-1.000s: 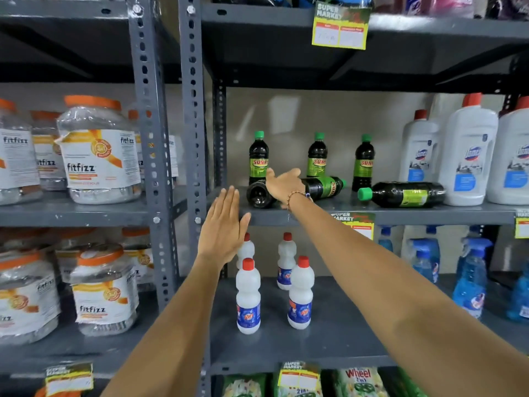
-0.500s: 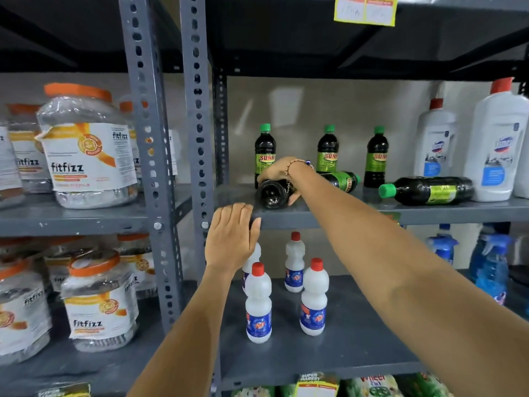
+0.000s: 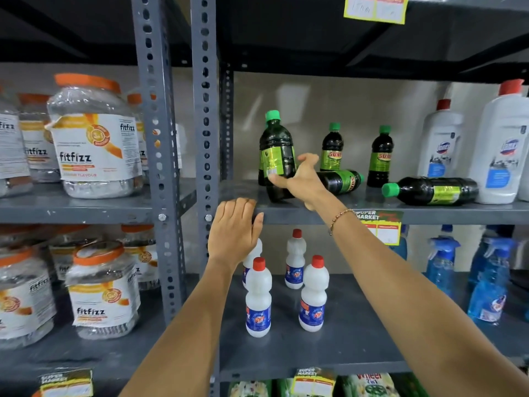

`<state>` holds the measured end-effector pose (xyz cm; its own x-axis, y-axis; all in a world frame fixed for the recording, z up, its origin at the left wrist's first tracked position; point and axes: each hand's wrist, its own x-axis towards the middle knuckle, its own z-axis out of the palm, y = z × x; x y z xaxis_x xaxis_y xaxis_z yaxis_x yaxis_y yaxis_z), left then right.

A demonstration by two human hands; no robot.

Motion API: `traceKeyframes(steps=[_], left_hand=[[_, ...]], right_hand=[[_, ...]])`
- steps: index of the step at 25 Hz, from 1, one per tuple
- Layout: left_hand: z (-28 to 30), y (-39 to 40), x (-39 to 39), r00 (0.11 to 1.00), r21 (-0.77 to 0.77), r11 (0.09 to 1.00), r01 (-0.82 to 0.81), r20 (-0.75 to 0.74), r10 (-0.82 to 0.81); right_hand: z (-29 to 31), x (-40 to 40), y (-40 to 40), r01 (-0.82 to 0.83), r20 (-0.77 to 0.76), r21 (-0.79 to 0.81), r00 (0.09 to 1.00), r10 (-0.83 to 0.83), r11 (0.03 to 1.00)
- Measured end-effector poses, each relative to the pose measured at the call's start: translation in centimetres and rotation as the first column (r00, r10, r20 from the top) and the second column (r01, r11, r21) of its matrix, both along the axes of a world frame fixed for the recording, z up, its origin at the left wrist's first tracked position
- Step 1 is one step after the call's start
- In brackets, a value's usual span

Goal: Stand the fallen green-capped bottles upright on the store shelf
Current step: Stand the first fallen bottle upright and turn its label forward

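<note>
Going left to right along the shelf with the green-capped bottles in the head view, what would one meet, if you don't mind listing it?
Left hand on the shelf edge → bottle gripped by the right hand → two upright bottles at the back → fallen bottle → white bottles.

**Greens, greys and orange caps on the shelves**

The bottle [image 3: 276, 156] at the right hand's fingers [image 3: 279, 181] is near-black with a bright green cap and a lime-green label. Just beyond the fingers, the lying bottle [image 3: 340, 181] carries a green label with red lettering. The shelf [image 3: 315, 216] under the fingers is dull grey, its slotted uprights [image 3: 204, 110] the same grey. Below the fingers stand white bottles [image 3: 258, 299] with red caps and blue labels. Far left of the fingers, clear jars [image 3: 94, 138] have orange lids and white-and-orange labels
</note>
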<state>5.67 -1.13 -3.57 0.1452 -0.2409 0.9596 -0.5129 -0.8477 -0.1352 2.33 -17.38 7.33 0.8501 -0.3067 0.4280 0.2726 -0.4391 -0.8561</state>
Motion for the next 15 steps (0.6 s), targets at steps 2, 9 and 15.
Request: traceKeyframes(steps=[2, 9, 15], left_hand=[[0.0, 0.0, 0.0, 1.0, 0.001, 1.0, 0.003, 0.017, -0.003], [0.1, 0.0, -0.1, 1.0, 0.008, 1.0, -0.003, -0.015, 0.003], [0.0, 0.1, 0.0, 1.0, 0.021, 1.0, -0.009, 0.009, 0.008]], right_hand=[[-0.6, 0.5, 0.0, -0.103, -0.015, 0.089, 0.994, 0.105, 0.991], [-0.1, 1.3, 0.5, -0.16, -0.122, 0.057, 0.979, 0.166, 0.985], [-0.6, 1.8, 0.3, -0.14, -0.052, 0.132, 0.988, 0.148, 0.981]])
